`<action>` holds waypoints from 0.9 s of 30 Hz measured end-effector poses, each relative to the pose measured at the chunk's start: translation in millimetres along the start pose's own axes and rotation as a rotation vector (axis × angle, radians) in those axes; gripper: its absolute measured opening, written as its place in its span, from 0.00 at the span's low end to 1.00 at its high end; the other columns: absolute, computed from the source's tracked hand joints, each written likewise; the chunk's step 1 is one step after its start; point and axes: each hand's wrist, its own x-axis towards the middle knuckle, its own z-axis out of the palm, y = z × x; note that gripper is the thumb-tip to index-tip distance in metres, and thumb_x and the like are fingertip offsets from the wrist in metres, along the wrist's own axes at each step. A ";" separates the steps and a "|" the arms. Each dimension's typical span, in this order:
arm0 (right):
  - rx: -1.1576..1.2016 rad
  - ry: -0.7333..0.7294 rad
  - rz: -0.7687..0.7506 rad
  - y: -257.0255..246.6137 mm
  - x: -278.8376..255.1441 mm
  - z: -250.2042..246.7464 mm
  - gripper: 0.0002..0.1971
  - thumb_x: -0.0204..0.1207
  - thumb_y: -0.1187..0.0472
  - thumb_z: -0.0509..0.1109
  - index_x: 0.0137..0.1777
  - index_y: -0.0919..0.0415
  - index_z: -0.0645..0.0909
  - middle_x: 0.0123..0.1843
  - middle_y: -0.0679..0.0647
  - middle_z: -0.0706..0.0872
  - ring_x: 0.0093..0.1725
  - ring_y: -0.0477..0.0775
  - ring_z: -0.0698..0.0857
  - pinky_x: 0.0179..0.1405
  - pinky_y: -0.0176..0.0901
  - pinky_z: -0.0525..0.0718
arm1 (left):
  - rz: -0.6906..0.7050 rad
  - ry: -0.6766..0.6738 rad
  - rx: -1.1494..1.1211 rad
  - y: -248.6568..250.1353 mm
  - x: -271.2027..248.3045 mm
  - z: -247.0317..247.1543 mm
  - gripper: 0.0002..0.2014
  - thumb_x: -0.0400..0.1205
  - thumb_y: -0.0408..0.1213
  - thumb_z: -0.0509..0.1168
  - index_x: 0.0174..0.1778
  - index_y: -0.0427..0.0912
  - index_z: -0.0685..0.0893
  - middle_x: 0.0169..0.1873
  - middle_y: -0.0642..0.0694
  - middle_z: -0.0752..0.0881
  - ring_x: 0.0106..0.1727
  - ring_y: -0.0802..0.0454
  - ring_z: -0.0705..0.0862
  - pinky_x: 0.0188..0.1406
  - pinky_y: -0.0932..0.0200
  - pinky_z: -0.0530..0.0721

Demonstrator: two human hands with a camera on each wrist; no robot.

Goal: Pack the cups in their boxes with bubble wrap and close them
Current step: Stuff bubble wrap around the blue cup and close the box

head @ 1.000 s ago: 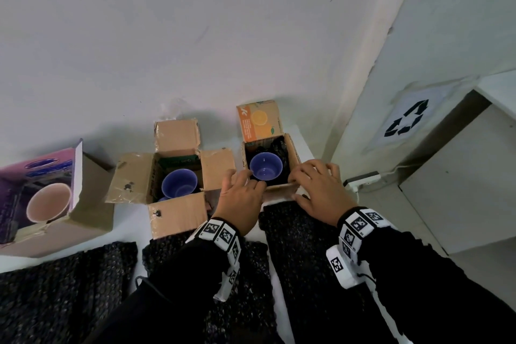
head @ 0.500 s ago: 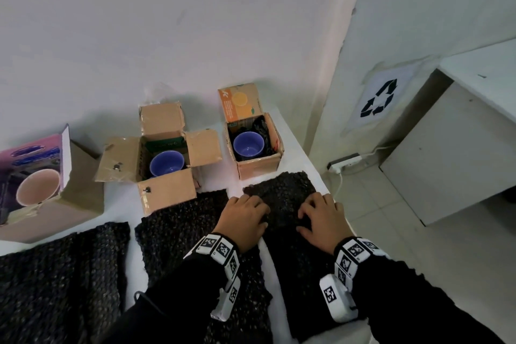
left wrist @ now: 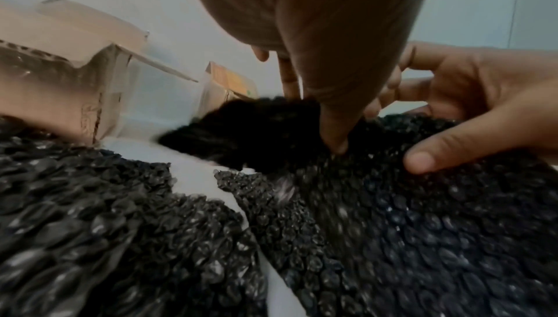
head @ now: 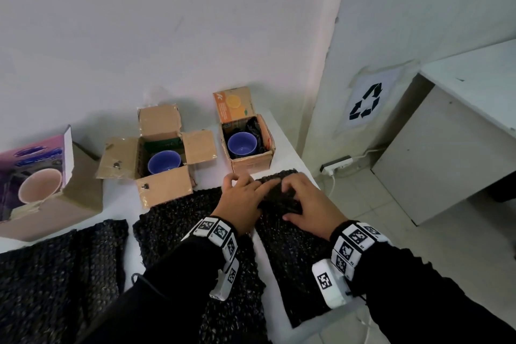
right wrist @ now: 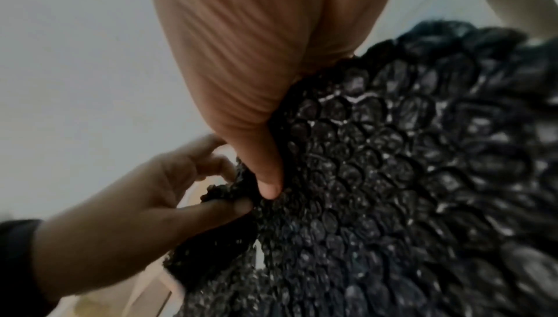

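My left hand (head: 245, 190) and right hand (head: 298, 198) both pinch the far edge of the right-hand black bubble wrap sheet (head: 296, 260) and curl it back over itself. In the left wrist view my thumb (left wrist: 335, 136) presses into the raised fold (left wrist: 256, 131). The right wrist view has my right thumb (right wrist: 268, 179) on the same bubble wrap (right wrist: 407, 179). Just beyond the sheet, the orange box (head: 251, 162) stands open with a blue cup (head: 241, 143) and dark wrap inside. A second blue cup (head: 164, 162) sits in the open brown box (head: 164, 190).
A purple box (head: 39, 153) with a pink cup (head: 39, 186) lies at the far left. Two more black bubble wrap sheets (head: 178, 226) (head: 55, 274) lie flat on the white table (head: 125, 204). The table's right edge drops to a tiled floor with a power strip (head: 336, 165).
Both hands left the orange box, came back onto the right bubble wrap sheet, and have now picked up its far edge and begun folding it towards me.
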 end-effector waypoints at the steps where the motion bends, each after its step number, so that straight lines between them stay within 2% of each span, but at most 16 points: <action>1: 0.029 0.034 0.044 -0.4 0.8 -1.6 0.30 0.61 0.62 0.81 0.58 0.46 0.68 0.58 0.44 0.72 0.52 0.45 0.78 0.51 0.43 0.81 | 0.004 0.038 0.005 -1.0 1.2 1.7 0.25 0.69 0.42 0.68 0.65 0.56 0.82 0.47 0.54 0.85 0.56 0.46 0.80 0.59 0.46 0.60; 2: 0.037 0.042 0.103 0.5 1.8 -4.0 0.32 0.61 0.61 0.81 0.60 0.46 0.68 0.58 0.45 0.75 0.53 0.44 0.79 0.53 0.42 0.80 | 0.005 0.061 -0.009 -2.1 1.5 1.7 0.18 0.71 0.43 0.64 0.57 0.53 0.85 0.46 0.52 0.83 0.54 0.45 0.80 0.57 0.47 0.62; 3: 0.023 0.014 0.174 1.7 2.9 -6.4 0.31 0.63 0.60 0.80 0.63 0.46 0.70 0.57 0.46 0.79 0.54 0.45 0.80 0.54 0.43 0.80 | 0.005 0.064 -0.043 -3.0 1.4 0.3 0.15 0.72 0.45 0.60 0.52 0.49 0.85 0.46 0.50 0.81 0.53 0.44 0.79 0.56 0.47 0.65; 6: -0.087 -0.132 0.319 6.6 6.7 -9.4 0.14 0.76 0.56 0.71 0.61 0.49 0.80 0.57 0.52 0.87 0.58 0.55 0.85 0.59 0.49 0.81 | 0.014 0.063 -0.161 -7.3 0.5 -7.5 0.16 0.71 0.45 0.53 0.48 0.43 0.79 0.48 0.46 0.80 0.53 0.44 0.77 0.52 0.51 0.71; 8: -0.065 -0.159 0.340 5.5 9.1 -8.2 0.10 0.80 0.56 0.65 0.60 0.50 0.79 0.58 0.55 0.87 0.59 0.60 0.84 0.62 0.54 0.80 | 0.008 0.071 -0.185 -11.4 0.3 -13.5 0.13 0.72 0.41 0.56 0.48 0.41 0.78 0.46 0.44 0.82 0.50 0.43 0.78 0.56 0.52 0.71; 10: -0.047 -0.157 0.338 -0.2 15.2 -8.9 0.08 0.81 0.59 0.61 0.57 0.48 0.75 0.56 0.56 0.87 0.58 0.62 0.83 0.62 0.57 0.79 | -0.028 0.069 -0.212 -14.9 -0.7 -18.1 0.11 0.73 0.34 0.61 0.51 0.39 0.77 0.44 0.42 0.83 0.47 0.41 0.79 0.51 0.52 0.73; 13: -0.061 -0.161 0.316 -8.3 27.4 -12.0 0.08 0.81 0.60 0.59 0.56 0.49 0.74 0.56 0.58 0.86 0.57 0.62 0.83 0.61 0.57 0.79 | -0.115 0.036 -0.299 -19.5 -4.6 -21.3 0.08 0.79 0.30 0.61 0.52 0.38 0.74 0.46 0.40 0.81 0.45 0.40 0.78 0.41 0.50 0.73; 14: -0.075 -0.164 0.297 -11.4 31.3 -14.4 0.06 0.81 0.57 0.60 0.57 0.50 0.74 0.56 0.57 0.86 0.57 0.61 0.83 0.61 0.56 0.79 | -0.139 0.026 -0.313 -22.1 -5.2 -21.7 0.07 0.80 0.31 0.60 0.52 0.39 0.73 0.47 0.40 0.80 0.45 0.39 0.79 0.41 0.48 0.75; 15: -0.091 -0.176 0.272 -16.8 34.1 -18.5 0.09 0.81 0.50 0.63 0.57 0.51 0.75 0.55 0.55 0.86 0.57 0.59 0.83 0.60 0.54 0.79 | -0.158 0.015 -0.320 -25.3 -5.4 -22.0 0.06 0.80 0.31 0.59 0.52 0.39 0.72 0.47 0.40 0.80 0.46 0.39 0.79 0.42 0.46 0.77; 17: -0.126 -0.245 0.228 -26.9 39.1 -27.8 0.22 0.72 0.36 0.70 0.58 0.51 0.78 0.54 0.48 0.87 0.54 0.50 0.84 0.56 0.47 0.79 | -0.174 -0.002 -0.309 -31.0 -6.5 -23.9 0.08 0.81 0.34 0.59 0.54 0.40 0.72 0.49 0.40 0.81 0.48 0.38 0.81 0.43 0.44 0.79; 18: -0.184 -0.293 0.201 -29.8 43.1 -31.0 0.24 0.70 0.37 0.73 0.59 0.51 0.79 0.55 0.47 0.86 0.54 0.49 0.84 0.56 0.45 0.79 | -0.177 0.004 -0.300 -33.6 -7.7 -26.4 0.09 0.81 0.37 0.60 0.55 0.41 0.72 0.50 0.41 0.82 0.48 0.38 0.82 0.44 0.44 0.80; 19: -0.255 -0.328 0.173 -31.4 47.8 -33.1 0.22 0.71 0.41 0.74 0.60 0.52 0.79 0.56 0.48 0.86 0.56 0.51 0.83 0.56 0.45 0.78 | -0.174 0.019 -0.288 -36.3 -9.3 -28.7 0.10 0.82 0.43 0.60 0.56 0.43 0.72 0.49 0.43 0.83 0.48 0.41 0.83 0.42 0.47 0.80; 21: -0.319 -0.342 0.133 -29.8 59.5 -36.3 0.14 0.77 0.53 0.70 0.60 0.54 0.76 0.59 0.54 0.84 0.60 0.57 0.82 0.52 0.45 0.75 | -0.157 0.059 -0.256 -41.6 -11.8 -34.3 0.16 0.81 0.56 0.61 0.55 0.48 0.73 0.46 0.49 0.84 0.44 0.49 0.83 0.38 0.55 0.77; 22: -0.304 -0.333 0.138 -27.7 66.8 -38.6 0.11 0.79 0.57 0.67 0.59 0.54 0.75 0.59 0.57 0.84 0.59 0.60 0.82 0.49 0.45 0.74 | -0.154 0.060 -0.229 -43.9 -11.1 -36.8 0.18 0.81 0.59 0.60 0.54 0.49 0.74 0.46 0.50 0.83 0.44 0.50 0.83 0.37 0.57 0.76; 24: -0.270 -0.331 0.162 -25.6 82.3 -45.5 0.12 0.79 0.62 0.63 0.61 0.54 0.73 0.57 0.60 0.84 0.57 0.62 0.82 0.47 0.46 0.73 | -0.176 0.014 -0.192 -47.3 -5.5 -39.7 0.14 0.82 0.53 0.61 0.56 0.46 0.75 0.49 0.47 0.83 0.48 0.46 0.83 0.38 0.55 0.77; 27: -0.311 -0.320 0.179 -28.0 108.1 -53.8 0.12 0.80 0.62 0.59 0.61 0.51 0.71 0.51 0.56 0.84 0.55 0.61 0.82 0.58 0.50 0.74 | -0.327 -0.025 -0.304 -53.5 8.6 -32.5 0.08 0.84 0.40 0.60 0.57 0.45 0.73 0.47 0.42 0.86 0.47 0.42 0.85 0.41 0.49 0.82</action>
